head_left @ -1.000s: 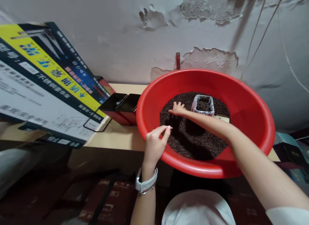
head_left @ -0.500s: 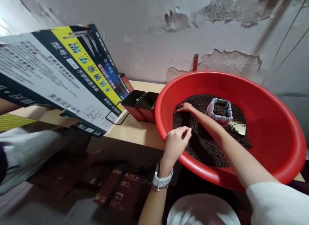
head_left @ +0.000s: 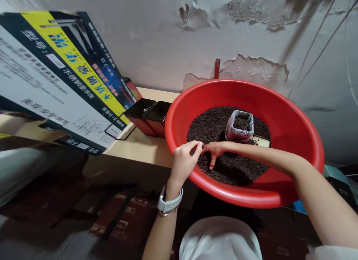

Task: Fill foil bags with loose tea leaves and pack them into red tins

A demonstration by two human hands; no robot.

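Note:
A large red basin (head_left: 296, 122) holds dark, crumbly soil (head_left: 208, 126). My left hand (head_left: 184, 159), with a pale watch band on its wrist, is over the basin's near left rim. Its thumb and fingertips are pinched together; anything between them is too small to make out. Just right of those fingertips, my right hand (head_left: 217, 150) hovers low over the soil, thumb spread downward and fingers pointing left. The two hands' fingertips nearly meet. Beyond my right forearm, a small plastic-lined square pot (head_left: 239, 126) filled with soil stands in the basin.
Two dark square pots (head_left: 148, 116) stand beside the basin on a pale tabletop (head_left: 145, 148). Left of them leans a big printed cardboard box (head_left: 64, 77). A light flat piece (head_left: 261, 141) lies in the soil behind the lined pot. Peeling wall (head_left: 156, 40) rises behind.
My right hand has drawn back from the soil's far left toward me, up to my left fingertips. My left hand stays by the rim, fingers pinched. The view has shifted right.

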